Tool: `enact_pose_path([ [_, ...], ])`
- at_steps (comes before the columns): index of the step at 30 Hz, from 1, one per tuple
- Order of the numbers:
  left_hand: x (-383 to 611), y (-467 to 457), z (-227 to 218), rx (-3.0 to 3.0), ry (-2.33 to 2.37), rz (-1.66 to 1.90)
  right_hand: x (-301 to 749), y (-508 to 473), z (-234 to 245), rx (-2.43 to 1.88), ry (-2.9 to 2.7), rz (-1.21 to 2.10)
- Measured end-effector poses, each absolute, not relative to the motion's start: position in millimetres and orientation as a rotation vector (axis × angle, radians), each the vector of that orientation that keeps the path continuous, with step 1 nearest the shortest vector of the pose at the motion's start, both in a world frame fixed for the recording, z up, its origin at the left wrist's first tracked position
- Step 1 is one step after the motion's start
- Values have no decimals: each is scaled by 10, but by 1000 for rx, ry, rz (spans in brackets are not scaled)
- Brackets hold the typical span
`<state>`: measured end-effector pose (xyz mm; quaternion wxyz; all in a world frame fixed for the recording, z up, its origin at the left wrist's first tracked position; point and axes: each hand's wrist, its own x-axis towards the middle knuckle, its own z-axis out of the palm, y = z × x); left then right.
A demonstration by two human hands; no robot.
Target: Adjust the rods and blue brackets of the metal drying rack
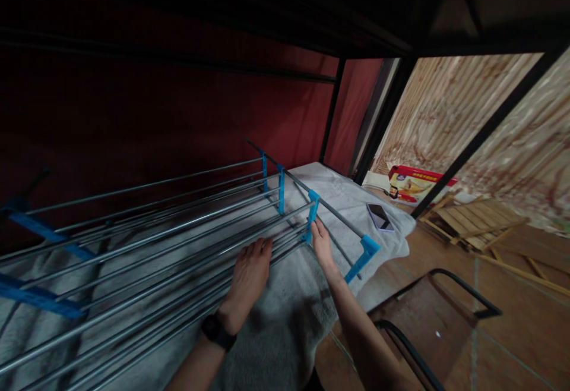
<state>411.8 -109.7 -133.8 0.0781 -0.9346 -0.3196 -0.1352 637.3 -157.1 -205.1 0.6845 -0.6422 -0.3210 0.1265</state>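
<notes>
A rack of grey metal rods (pixel 171 237), joined by blue plastic brackets, lies along a grey blanket (pixel 303 296). It looks like a drying rack. My left hand (pixel 253 263), with a black watch on its wrist, lies over the front rods, its fingers curled down around them; the fingertips are partly hidden. At the rack's right end my right hand (pixel 320 242) grips an upright blue bracket (pixel 313 213), the thumb and fingers closed about its lower part. A second blue bracket (pixel 363 257) sticks out further right, beyond the hand.
A phone (pixel 380 217) lies on the blanket's right side. Black frame posts (pixel 387 114) and a low dark overhead surface enclose the bed. A chair (pixel 427 325) stands close on the right. Behind it are a folded wooden piece (pixel 481 224) and a red box (pixel 416 184).
</notes>
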Motion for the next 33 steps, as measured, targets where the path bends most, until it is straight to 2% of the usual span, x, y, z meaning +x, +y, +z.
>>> enact_pose_path([
  [11, 4483, -1034, -1269, -2938, -995, -214, 6474, -1553, -2129, -1470, -916, 188],
  [33, 4487, -1119, -1230, -2917, -1040, -334, 6478, -1589, -2112, -1564, -978, 137],
])
